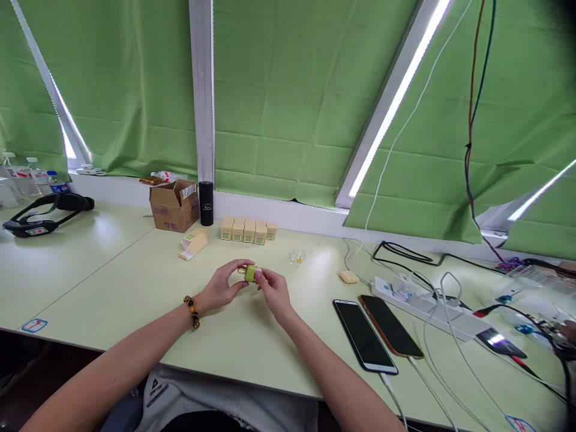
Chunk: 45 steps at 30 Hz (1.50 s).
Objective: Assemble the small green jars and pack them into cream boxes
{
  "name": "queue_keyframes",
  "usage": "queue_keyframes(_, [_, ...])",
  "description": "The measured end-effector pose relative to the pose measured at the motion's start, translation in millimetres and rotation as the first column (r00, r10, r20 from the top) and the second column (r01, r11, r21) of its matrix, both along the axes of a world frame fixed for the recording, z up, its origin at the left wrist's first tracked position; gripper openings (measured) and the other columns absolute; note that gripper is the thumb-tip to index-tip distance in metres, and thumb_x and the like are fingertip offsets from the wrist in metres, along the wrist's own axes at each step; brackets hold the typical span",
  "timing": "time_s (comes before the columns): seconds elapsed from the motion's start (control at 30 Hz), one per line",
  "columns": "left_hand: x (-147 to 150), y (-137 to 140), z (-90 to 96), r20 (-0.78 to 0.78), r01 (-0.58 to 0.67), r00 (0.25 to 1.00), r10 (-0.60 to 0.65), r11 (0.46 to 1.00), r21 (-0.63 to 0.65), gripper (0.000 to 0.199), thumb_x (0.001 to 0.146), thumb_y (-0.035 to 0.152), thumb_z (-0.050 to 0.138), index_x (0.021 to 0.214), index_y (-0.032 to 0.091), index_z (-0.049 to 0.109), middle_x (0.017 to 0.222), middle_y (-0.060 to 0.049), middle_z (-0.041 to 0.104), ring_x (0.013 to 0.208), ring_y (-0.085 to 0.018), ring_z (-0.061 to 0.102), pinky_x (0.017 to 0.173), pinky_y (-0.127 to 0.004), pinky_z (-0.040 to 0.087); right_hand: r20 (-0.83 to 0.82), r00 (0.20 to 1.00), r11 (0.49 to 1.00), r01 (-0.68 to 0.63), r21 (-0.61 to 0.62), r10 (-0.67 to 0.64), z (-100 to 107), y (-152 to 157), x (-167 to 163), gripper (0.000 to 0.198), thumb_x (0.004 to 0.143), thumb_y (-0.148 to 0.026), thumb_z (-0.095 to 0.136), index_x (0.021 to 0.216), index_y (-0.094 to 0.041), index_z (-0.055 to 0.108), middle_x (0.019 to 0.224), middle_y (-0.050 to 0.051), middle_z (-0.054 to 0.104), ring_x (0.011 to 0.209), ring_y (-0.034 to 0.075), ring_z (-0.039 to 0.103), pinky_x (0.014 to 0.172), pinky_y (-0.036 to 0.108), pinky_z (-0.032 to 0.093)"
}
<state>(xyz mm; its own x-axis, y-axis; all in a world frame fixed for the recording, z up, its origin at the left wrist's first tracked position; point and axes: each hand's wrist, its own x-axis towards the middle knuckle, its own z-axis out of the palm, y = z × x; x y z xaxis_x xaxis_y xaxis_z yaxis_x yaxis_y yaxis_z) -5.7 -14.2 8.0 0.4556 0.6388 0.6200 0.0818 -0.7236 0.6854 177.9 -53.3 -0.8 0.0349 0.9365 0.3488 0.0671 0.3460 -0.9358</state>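
A small green cube-shaped item (251, 274) with a pale loop on its left side is held up above the table between both hands. My left hand (222, 288), wearing a beaded bracelet (191, 312) at the wrist, has its index finger and thumb around the left side of the cube. Pinching the right side is my right hand (274, 292), its thumb lying against the front. Beyond the hands, to the left, lies an opened small cardboard box (194, 242). Several closed small tan boxes (243, 231) stand together farther back. A small clear plastic piece (297, 257) sits right of them.
An open brown carton (174, 207) and a black bottle (206, 204) stand by the wall. On the right lie a white-framed phone (365, 336), a dark phone (391, 327), a power strip (432, 309) and loose cables. A black headset (49, 213) rests at far left.
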Motion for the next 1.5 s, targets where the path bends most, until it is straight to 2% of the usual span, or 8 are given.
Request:
queue_keyframes(0.37, [8,-11,-5.2,0.008,-0.04,0.999,0.039,0.992,0.117,0.054,0.093,0.021,0.062,0.146,0.025,0.051,0.145,-0.014,0.053,0.139,-0.031,0.046,0.119,-0.053,0.037,-0.254,0.961,0.991,-0.125,-0.055,0.108,3,-6,-12,0.042,0.082,-0.06,0.072,0.081,-0.018,0.073,0.073,0.003,0.066,0.063,0.015,0.057,0.068,0.032,0.054])
queue_keyframes(0.47, [9,-10,-4.5,0.065,-0.02,0.998,0.017,0.999,0.05,0.054,0.093,0.027,0.063,0.146,0.024,0.052,0.14,-0.015,0.053,0.134,-0.032,0.049,0.115,-0.051,0.042,-0.179,0.978,0.993,-0.114,-0.039,0.106,4,-6,-9,0.046,0.085,-0.063,0.066,0.083,-0.018,0.075,0.073,0.005,0.068,0.065,0.017,0.059,0.067,0.034,0.055])
queue_keyframes(0.57, [9,-2,-2.8,0.128,0.042,0.992,-0.02,0.984,-0.171,0.057,0.093,0.035,0.065,0.147,0.023,0.051,0.126,-0.013,0.06,0.112,-0.026,0.06,0.099,-0.043,0.053,-0.007,0.998,0.998,-0.057,-0.002,0.057,4,-6,-3,0.046,0.089,-0.061,0.061,0.082,-0.019,0.075,0.075,0.006,0.07,0.068,0.018,0.062,0.064,0.033,0.054])
queue_keyframes(0.77, [7,14,-1.5,0.215,0.175,0.974,-0.07,0.838,-0.517,0.049,0.089,0.045,0.067,0.128,0.015,0.064,0.094,-0.007,0.067,0.071,-0.014,0.057,0.072,-0.031,0.052,0.282,0.921,0.929,0.168,0.33,-0.267,2,-10,6,0.033,0.085,-0.041,0.073,0.115,-0.026,0.07,0.106,0.009,0.069,0.078,0.02,0.064,0.064,0.034,0.054])
queue_keyframes(0.87, [10,11,-3.2,0.229,0.27,0.958,-0.171,0.807,-0.526,0.042,0.091,0.045,0.065,0.119,0.015,0.069,0.097,-0.008,0.068,0.072,-0.014,0.057,0.07,-0.03,0.05,0.403,0.867,0.896,0.103,0.432,-0.294,2,-13,5,0.04,0.089,-0.036,0.068,0.129,-0.031,0.065,0.123,0.01,0.064,0.087,0.022,0.065,0.069,0.036,0.056])
queue_keyframes(1.1, [13,3,-4.2,0.183,0.313,0.95,-0.255,0.818,-0.483,0.038,0.093,0.049,0.064,0.106,0.015,0.073,0.092,-0.007,0.069,0.074,-0.015,0.057,0.068,-0.028,0.047,0.506,0.809,0.887,0.042,0.459,-0.3,-4,-9,3,0.034,0.096,-0.033,0.058,0.129,-0.03,0.064,0.121,0.011,0.063,0.102,0.026,0.065,0.078,0.04,0.059])
queue_keyframes(1.33, [11,2,0.1,0.251,0.387,0.921,-0.299,0.786,-0.482,0.041,0.093,0.046,0.065,0.12,0.016,0.07,0.113,-0.012,0.071,0.104,-0.024,0.064,0.095,-0.038,0.051,0.554,0.736,0.831,0.022,0.556,-0.389,-5,-6,6,0.034,0.099,-0.028,0.054,0.132,-0.028,0.061,0.123,0.013,0.064,0.105,0.026,0.066,0.082,0.04,0.059])
queue_keyframes(1.5, [13,4,-3.7,0.238,0.357,0.931,-0.275,0.817,-0.452,0.042,0.094,0.044,0.064,0.126,0.016,0.068,0.124,-0.013,0.069,0.114,-0.026,0.063,0.103,-0.04,0.05,0.557,0.673,0.753,0.001,0.658,-0.487,-7,-4,6,0.032,0.101,-0.027,0.053,0.132,-0.022,0.059,0.119,0.014,0.065,0.101,0.023,0.068,0.076,0.035,0.06])
